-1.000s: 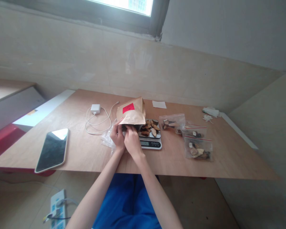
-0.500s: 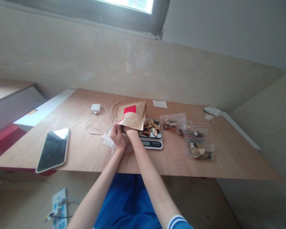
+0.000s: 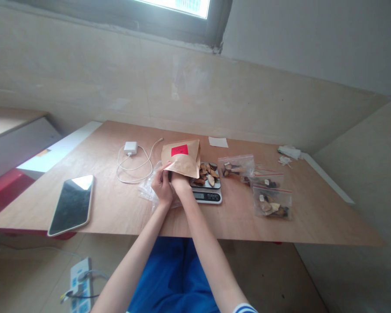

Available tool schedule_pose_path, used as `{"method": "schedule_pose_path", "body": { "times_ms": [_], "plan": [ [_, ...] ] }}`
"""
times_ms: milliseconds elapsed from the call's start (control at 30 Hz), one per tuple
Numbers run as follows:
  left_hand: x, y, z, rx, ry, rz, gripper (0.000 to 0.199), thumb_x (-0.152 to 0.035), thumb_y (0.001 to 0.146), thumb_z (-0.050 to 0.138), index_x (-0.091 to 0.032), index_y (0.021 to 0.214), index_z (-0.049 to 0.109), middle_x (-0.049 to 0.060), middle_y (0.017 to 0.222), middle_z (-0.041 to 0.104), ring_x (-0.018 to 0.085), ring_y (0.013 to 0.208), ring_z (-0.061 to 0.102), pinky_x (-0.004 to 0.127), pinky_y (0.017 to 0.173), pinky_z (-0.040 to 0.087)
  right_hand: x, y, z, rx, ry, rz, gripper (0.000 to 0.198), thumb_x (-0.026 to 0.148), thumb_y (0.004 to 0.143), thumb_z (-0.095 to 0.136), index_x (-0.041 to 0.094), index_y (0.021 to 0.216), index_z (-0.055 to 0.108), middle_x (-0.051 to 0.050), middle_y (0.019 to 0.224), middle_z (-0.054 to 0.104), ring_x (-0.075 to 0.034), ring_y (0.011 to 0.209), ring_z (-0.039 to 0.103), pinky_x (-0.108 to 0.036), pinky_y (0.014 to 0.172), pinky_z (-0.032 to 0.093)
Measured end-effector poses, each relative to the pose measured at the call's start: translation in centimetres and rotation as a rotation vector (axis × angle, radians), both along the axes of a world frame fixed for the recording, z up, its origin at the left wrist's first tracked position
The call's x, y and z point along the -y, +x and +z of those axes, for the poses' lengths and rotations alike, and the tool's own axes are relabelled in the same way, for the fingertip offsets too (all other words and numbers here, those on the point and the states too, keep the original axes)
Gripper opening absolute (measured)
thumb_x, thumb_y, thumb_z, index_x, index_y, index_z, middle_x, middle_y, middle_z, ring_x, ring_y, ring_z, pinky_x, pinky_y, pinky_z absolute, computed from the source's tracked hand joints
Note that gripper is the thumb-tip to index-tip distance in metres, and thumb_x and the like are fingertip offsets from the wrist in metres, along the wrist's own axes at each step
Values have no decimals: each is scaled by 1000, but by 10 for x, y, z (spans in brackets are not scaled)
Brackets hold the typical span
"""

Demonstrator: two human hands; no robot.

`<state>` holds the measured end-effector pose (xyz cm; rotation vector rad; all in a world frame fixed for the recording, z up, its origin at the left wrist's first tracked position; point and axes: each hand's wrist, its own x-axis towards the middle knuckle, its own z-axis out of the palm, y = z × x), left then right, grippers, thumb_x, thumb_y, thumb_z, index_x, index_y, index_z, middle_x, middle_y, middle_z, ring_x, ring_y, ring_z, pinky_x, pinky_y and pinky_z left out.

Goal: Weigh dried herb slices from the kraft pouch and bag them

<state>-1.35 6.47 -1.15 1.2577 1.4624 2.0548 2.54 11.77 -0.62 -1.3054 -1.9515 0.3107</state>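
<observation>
A brown paper bag (image 3: 187,161) with a red label is tilted with its mouth toward me. My left hand (image 3: 162,186) grips the bag's near left edge, fingers closed on it. My right hand (image 3: 180,181) reaches into the bag's mouth; its fingers are hidden inside. Just right of the bag stands a kitchen scale (image 3: 214,198) with a dark display. Several brown dried slices (image 3: 211,171) lie on its plate, partly covered from view by the bag. Crumpled clear plastic bags (image 3: 147,188) lie under and left of my left hand.
Several zip bags of dried pieces (image 3: 272,204) lie at the right. A phone (image 3: 72,204) rests near the left front edge, a white charger with cable (image 3: 130,148) behind it. White paper (image 3: 218,142) lies at the back, crumpled white plastic (image 3: 289,151) far right.
My right hand has shifted slightly, its wrist closer to the bag's mouth. The bag has tipped a little in my left hand. Things on the table stay in place.
</observation>
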Motion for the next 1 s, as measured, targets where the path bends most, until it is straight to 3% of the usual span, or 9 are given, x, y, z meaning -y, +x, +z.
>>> {"method": "schedule_pose_path", "body": {
  "times_ms": [100,233,567,833,1000],
  "plan": [
    [-1,0,-1,-23,-5,8,28,-34,89,40,-20,97,63,5,105,67,16,100,61,31,89,46,16,4,5,47,-90,-80,39,-3,75,46,8,111,57,-19,114,61,-31,116,49,-53,103,29],
    [-1,-1,-3,-16,-14,-1,27,-33,89,41,-21,98,63,4,104,67,16,99,61,30,88,45,49,13,15,59,-156,-70,45,-2,80,39,6,123,50,-21,115,60,-29,108,57,-41,93,44],
    [0,-1,-2,13,1,1,26,-33,88,43,-21,98,64,3,104,67,16,100,60,29,90,44,115,57,18,-319,27,51,27,18,91,40,19,108,61,-6,106,63,-15,102,58,-27,93,46],
    [-1,-2,0,24,12,16,27,-33,89,41,-21,99,63,3,105,67,16,103,59,28,91,43,110,100,3,-240,130,-102,19,18,88,47,20,96,64,-7,96,58,-16,95,58,-30,88,48],
    [-1,-2,0,35,32,29,27,-33,89,42,-20,98,64,3,104,67,15,102,59,27,91,42,94,113,1,-61,169,-46,21,17,89,45,23,96,64,-5,96,63,-18,97,57,-33,89,45]
  ]
}}
